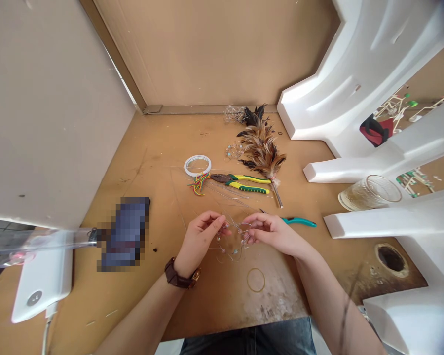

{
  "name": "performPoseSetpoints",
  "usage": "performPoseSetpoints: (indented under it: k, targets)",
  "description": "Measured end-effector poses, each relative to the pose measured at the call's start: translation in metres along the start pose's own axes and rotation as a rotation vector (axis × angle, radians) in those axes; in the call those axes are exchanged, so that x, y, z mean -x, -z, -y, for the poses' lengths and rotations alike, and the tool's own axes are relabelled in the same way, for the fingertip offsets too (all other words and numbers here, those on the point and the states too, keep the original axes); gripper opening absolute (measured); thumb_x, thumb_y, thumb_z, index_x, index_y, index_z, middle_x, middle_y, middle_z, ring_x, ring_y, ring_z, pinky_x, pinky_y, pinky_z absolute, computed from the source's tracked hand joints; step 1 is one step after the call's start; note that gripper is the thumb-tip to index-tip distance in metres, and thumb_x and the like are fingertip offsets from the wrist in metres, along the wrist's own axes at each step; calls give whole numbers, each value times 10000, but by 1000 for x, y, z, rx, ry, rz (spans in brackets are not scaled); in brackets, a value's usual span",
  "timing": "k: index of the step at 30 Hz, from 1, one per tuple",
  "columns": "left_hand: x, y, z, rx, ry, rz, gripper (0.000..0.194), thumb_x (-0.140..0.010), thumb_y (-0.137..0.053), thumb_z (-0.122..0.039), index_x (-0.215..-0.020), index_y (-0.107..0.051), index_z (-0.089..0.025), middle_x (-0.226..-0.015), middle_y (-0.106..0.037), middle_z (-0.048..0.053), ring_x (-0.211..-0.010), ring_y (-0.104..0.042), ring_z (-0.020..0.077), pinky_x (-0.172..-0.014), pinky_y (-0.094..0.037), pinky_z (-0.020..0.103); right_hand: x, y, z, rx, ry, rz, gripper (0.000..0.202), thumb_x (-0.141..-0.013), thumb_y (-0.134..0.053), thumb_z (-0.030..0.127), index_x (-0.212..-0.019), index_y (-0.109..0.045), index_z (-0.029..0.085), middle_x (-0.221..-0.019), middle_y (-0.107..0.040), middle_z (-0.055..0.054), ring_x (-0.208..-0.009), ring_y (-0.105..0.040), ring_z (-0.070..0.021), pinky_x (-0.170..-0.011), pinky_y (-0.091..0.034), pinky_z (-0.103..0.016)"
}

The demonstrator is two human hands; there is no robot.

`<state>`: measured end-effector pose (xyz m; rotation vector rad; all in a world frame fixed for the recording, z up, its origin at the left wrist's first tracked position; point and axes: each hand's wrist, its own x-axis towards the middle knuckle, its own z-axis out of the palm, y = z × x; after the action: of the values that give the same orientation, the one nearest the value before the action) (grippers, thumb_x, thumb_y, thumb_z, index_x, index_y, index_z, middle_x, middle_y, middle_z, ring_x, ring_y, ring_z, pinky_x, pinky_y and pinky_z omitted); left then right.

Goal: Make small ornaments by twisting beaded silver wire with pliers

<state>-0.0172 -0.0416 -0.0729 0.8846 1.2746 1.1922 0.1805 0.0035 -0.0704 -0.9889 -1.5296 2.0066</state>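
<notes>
A thin wire piece with small clear and pale blue beads (235,251) is held between both hands over the wooden table, near its front edge. On its left side, my left hand (203,236) pinches the wire between thumb and fingertips; a dark watch is on that wrist. My right hand (268,233) grips the other side of the wire with bent fingers. Beyond the hands lie yellow-green pliers (249,183), loose straight wires and a bundle of coloured threads (200,183). Teal-handled pliers (299,222) lie partly behind my right hand.
Brown feathers (261,143), a white tape roll (197,166) and tangled wire (235,114) sit farther back. A blurred phone (128,231) and white power bank (46,276) are left. White plastic framework (340,167) holds a glass (370,193) at right. A yellowish ring (256,280) lies in front.
</notes>
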Motion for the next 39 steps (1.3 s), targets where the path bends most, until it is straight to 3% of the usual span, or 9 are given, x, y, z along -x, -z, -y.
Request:
performPoseSetpoints:
  k: [5,12,16,20,23,30,39]
  targets:
    - [-1,-1,0,-35,-8,-3,195,-742,-642,-342,-715,-597,-155,-688,-631,-20,-599,-632,100,-599,-486,193,0,0,2,95,29,-58,225,-775,-585,280,-972,-567,171,-803,-654,-30,-697,-618,-131,-707,-495,-301]
    - [1,0,-1,-66,-43,15,197,-755,-624,-346,-719,-591,-155,-670,-626,-21,-611,-631,98,-605,-474,186,8,6,10,316,135,-387,260,-805,-522,361,-976,-577,174,-866,-666,-56,-742,-636,-161,-719,-506,-317]
    - [4,-1,-3,-66,-52,40,212,-748,-626,-356,-719,-591,-150,-672,-623,-11,-618,-630,109,-611,-480,200,33,16,10,771,156,-549,250,-825,-482,354,-995,-590,207,-937,-661,-58,-851,-622,-190,-769,-488,-333]
    - [8,-2,-7,-49,-45,91,222,-751,-619,-366,-710,-591,-150,-684,-631,-1,-629,-633,120,-634,-491,221,64,27,6,1329,130,-524,397,-784,-520,356,-1147,-539,199,-1122,-590,-107,-1042,-529,-259,-887,-417,-421]
    - [10,-2,-10,-15,-41,134,233,-751,-614,-380,-704,-592,-153,-692,-636,1,-615,-630,118,-634,-496,227,76,30,-2,1546,60,-433,589,-735,-560,411,-1262,-447,175,-1256,-499,-142,-1138,-450,-294,-916,-378,-449]
    - [14,-1,-15,51,-36,191,232,-732,-635,-377,-685,-597,-153,-664,-634,-5,-602,-626,117,-634,-505,240,70,29,-7,1736,-55,-381,678,-673,-569,370,-1292,-400,149,-1307,-440,-164,-1149,-406,-338,-892,-345,-441]
    - [14,-1,-20,49,-26,178,233,-731,-639,-368,-677,-587,-147,-649,-617,-10,-582,-627,112,-607,-511,227,56,25,-2,1877,-147,-350,560,-657,-571,224,-1194,-447,122,-1027,-563,-165,-917,-503,-295,-748,-358,-350]
